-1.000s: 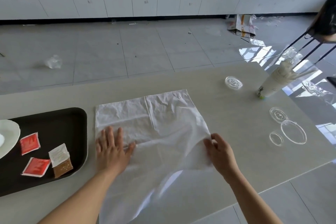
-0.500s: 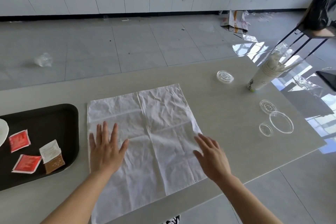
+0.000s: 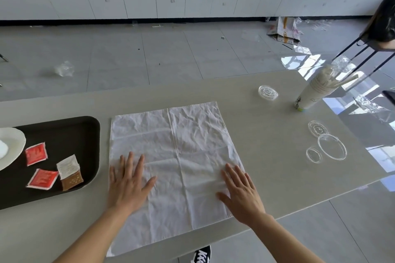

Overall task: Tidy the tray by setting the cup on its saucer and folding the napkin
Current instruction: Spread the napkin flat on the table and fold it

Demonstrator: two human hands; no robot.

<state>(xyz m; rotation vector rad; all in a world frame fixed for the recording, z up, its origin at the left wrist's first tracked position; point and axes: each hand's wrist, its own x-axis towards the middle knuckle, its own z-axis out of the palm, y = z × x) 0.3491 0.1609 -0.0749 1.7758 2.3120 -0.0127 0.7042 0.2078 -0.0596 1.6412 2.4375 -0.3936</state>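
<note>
A creased white square cloth napkin [image 3: 177,156] is being kept flat and fully unfolded on the pale grey table [image 3: 267,134]. It is being pressed by the left hand [image 3: 128,183] at its seven o'clock and by the right hand [image 3: 241,194] at its five o'clock, palms down, fingers straight and spread. At the napkin's nine o'clock, a black rounded plastic tray [image 3: 64,134] is being occupied by a white saucer [image 3: 12,145], cut off by the frame edge, and by red sachets [image 3: 36,153]. Clear round plastic lids [image 3: 332,149] are being seen at three o'clock.
</note>
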